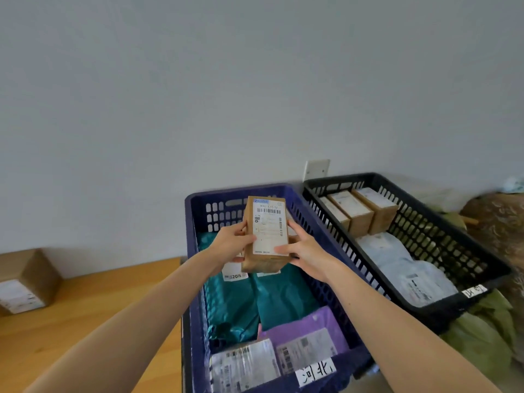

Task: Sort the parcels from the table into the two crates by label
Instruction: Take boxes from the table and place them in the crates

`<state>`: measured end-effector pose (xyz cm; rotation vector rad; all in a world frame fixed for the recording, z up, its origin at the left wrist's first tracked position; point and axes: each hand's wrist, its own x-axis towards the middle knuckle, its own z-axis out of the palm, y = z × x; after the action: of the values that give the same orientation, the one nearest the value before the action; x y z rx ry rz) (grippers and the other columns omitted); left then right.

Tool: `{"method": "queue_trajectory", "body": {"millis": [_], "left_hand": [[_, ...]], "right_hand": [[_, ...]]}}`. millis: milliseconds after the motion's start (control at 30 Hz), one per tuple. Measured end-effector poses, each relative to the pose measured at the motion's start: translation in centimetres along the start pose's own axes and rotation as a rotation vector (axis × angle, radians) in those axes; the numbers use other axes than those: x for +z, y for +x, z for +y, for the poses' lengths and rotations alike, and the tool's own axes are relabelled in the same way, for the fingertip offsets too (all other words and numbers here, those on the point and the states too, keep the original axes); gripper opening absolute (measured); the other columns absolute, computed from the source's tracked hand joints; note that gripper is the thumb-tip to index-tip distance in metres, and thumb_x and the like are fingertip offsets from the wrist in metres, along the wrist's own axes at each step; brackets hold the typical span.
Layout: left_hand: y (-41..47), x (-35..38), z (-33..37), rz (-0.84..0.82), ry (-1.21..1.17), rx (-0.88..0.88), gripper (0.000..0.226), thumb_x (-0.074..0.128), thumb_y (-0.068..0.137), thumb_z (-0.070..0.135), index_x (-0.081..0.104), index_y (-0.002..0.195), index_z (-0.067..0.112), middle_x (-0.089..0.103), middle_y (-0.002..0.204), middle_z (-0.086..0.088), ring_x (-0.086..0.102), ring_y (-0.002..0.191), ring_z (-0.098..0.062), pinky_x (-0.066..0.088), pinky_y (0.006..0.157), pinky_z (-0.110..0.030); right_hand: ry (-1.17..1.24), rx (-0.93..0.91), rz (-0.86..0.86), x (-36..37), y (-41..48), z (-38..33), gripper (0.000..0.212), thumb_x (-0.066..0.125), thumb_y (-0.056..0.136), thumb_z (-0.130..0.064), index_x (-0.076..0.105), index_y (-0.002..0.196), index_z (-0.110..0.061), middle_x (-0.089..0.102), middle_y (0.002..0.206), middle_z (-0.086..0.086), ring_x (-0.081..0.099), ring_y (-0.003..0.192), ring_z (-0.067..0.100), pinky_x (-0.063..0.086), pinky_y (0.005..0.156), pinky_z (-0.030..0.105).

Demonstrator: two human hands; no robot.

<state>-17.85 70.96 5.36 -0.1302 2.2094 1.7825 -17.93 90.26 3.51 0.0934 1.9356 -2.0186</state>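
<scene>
Both hands, left hand [233, 241] and right hand [304, 252], grip a cardboard parcel [266, 236] upright above the blue crate [195, 279].

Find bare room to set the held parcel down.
Bare wood table between the cardboard box at left and the blue crate. Both crates are crowded: mailers cover the blue crate's floor; boxes and bags fill the black crate.

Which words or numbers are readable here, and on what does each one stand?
"河北": white tag on the blue crate.
"20元": sticker on a teal parcel inside that crate.
Tag on the black crate: handwritten, too blurred to read.
Label on the cardboard box gripped by the left hand and right hand: print too small to read.
Other parcel labels: unreadable.
</scene>
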Motion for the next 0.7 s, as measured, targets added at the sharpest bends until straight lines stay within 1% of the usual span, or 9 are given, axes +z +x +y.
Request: {"method": "queue_trajectory", "body": {"millis": [67, 133, 200, 267, 367, 433, 500, 567, 700], "left_hand": [[1.8, 0.3, -0.1, 0.023, -0.006, -0.031, 0.042, 0.057, 0.094, 0.012, 0.054, 0.13, 0.032, 0.07, 0.103, 0.007, 0.065, 0.093, -0.014, 0.052, 0.062, -0.027], [2.8, 0.0, -0.3, 0.038, -0.009, -0.051, 0.037, 0.057, 0.094, 0.012, 0.057, 0.125, 0.031, 0.071, 0.101, 0.006, 0.066, 0.09, -0.015, 0.052, 0.061, -0.027], [4.5, 0.4, -0.6, 0.076, -0.03, -0.087, 0.034, 0.056, 0.094, 0.011, 0.058, 0.122, 0.031, 0.071, 0.101, 0.006, 0.066, 0.091, -0.016, 0.052, 0.062, -0.029], [5.6, 0.6, -1.0, 0.109, -0.058, -0.113, 0.034, 0.054, 0.096, 0.013, 0.056, 0.124, 0.031, 0.071, 0.101, 0.005, 0.066, 0.091, -0.016, 0.052, 0.061, -0.028], [7.3, 0.6, -1.5, 0.169, -0.099, -0.139, 0.031, 0.05, 0.099, 0.021, 0.055, 0.129, 0.031, 0.071, 0.1, 0.006, 0.067, 0.089, -0.015, 0.052, 0.058, -0.027], [8.3, 0.7, -1.8, 0.196, -0.12, -0.16, 0.032, 0.048, 0.1, 0.023, 0.054, 0.131, 0.03, 0.071, 0.1, 0.006, 0.067, 0.09, -0.018, 0.053, 0.061, -0.031], [9.4, 1.0, -2.2, 0.211, -0.132, -0.184, 0.032, 0.047, 0.101, 0.023, 0.053, 0.132, 0.03, 0.07, 0.101, 0.004, 0.066, 0.091, -0.02, 0.054, 0.064, -0.032], [10.3, 1.1, -2.5, 0.222, -0.152, -0.206, 0.032, 0.046, 0.101, 0.022, 0.054, 0.132, 0.03, 0.069, 0.103, 0.004, 0.066, 0.091, -0.02, 0.054, 0.067, -0.033], [12.1, 0.9, -3.1, 0.246, -0.151, -0.232, 0.032, 0.046, 0.101, 0.02, 0.055, 0.131, 0.027, 0.069, 0.107, -0.001, 0.065, 0.095, -0.022, 0.055, 0.084, -0.043]], "right_hand": [[-0.062, 0.018, -0.047, -0.9, 1.9, 0.0, 0.084, 0.065, 0.082, 0.011, 0.032, 0.146, -0.031, 0.064, 0.12, 0.002, 0.061, 0.111, 0.02, 0.057, 0.084, 0.04], [-0.137, 0.027, -0.067, -1.1, 3.0, -0.2, 0.086, 0.066, 0.082, 0.008, 0.028, 0.148, -0.031, 0.059, 0.129, 0.006, 0.056, 0.119, 0.024, 0.051, 0.096, 0.046], [-0.213, 0.039, -0.109, -2.0, 5.0, -0.3, 0.087, 0.068, 0.082, 0.005, 0.027, 0.149, -0.031, 0.056, 0.135, 0.007, 0.053, 0.123, 0.024, 0.05, 0.098, 0.045], [-0.303, 0.018, -0.142, -2.4, 6.9, -0.3, 0.087, 0.071, 0.08, 0.002, 0.027, 0.149, -0.029, 0.052, 0.14, 0.004, 0.049, 0.127, 0.022, 0.045, 0.104, 0.046], [-0.456, -0.019, -0.182, -2.6, 9.6, -0.2, 0.084, 0.073, 0.08, -0.006, 0.03, 0.148, -0.031, 0.05, 0.142, -0.001, 0.045, 0.13, 0.018, 0.038, 0.11, 0.045], [-0.498, -0.016, -0.197, -2.8, 11.2, -0.1, 0.076, 0.07, 0.084, -0.011, 0.031, 0.147, -0.031, 0.05, 0.142, -0.002, 0.046, 0.129, 0.017, 0.038, 0.11, 0.044], [-0.537, -0.017, -0.202, -3.1, 12.9, 0.1, 0.067, 0.065, 0.089, -0.017, 0.033, 0.146, -0.03, 0.052, 0.141, -0.001, 0.048, 0.128, 0.017, 0.038, 0.11, 0.046], [-0.62, -0.036, -0.193, -3.3, 14.2, 0.4, 0.063, 0.063, 0.091, -0.023, 0.035, 0.146, -0.031, 0.053, 0.14, -0.002, 0.049, 0.128, 0.017, 0.037, 0.11, 0.048], [-0.771, -0.09, -0.161, -3.6, 16.2, 1.2, 0.06, 0.062, 0.091, -0.032, 0.037, 0.146, -0.03, 0.053, 0.141, -0.004, 0.046, 0.132, 0.02, 0.029, 0.112, 0.053]]}}
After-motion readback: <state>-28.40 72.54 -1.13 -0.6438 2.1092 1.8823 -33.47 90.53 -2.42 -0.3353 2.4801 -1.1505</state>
